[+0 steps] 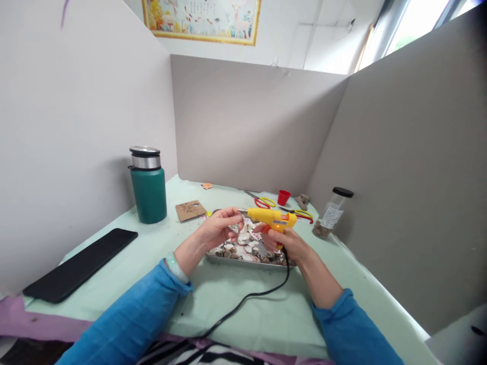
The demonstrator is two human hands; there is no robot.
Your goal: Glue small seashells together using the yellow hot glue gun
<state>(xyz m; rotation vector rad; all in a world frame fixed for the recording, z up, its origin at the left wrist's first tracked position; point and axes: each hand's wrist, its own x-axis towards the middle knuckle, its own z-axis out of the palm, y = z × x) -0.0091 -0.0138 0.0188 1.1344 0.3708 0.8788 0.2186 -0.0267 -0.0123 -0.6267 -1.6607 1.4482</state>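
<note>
glue gun (pixel 266 216): one, in right hand (pixel 289 244); red cup (pixel 283 197): one

A green bottle (pixel 148 196) stands on the left of the table (pixel 152 248) — a long black pad (pixel 81 264) lies nearer the front; toward the back are a piece of brown cardboard (pixel 188 210), scissors (pixel 261 198) and a red cup (pixel 283 198); a black-capped jar (pixel 332 215) stands right — a gold-framed picture (pixel 205 21) hangs above the back panel (pixel 247 121).
</note>
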